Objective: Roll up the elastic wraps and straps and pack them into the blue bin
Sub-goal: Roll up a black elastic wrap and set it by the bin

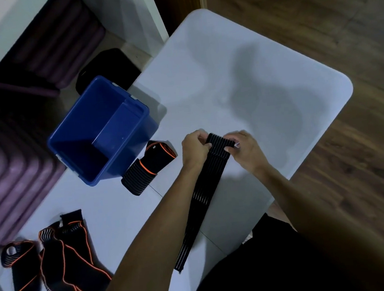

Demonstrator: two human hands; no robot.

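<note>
Black ribbed strap: far end pinched between left grip, right grip; tail trails toward body.

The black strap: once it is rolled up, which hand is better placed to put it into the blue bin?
Probably the left hand. The bin stands on its side of the strap.

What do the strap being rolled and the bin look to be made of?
Strap: likely woven elastic fabric, matte black; lengthwise ribs show and it bends limply. Blue bin: probably moulded plastic, smooth with a slight sheen on its rigid walls.
</note>
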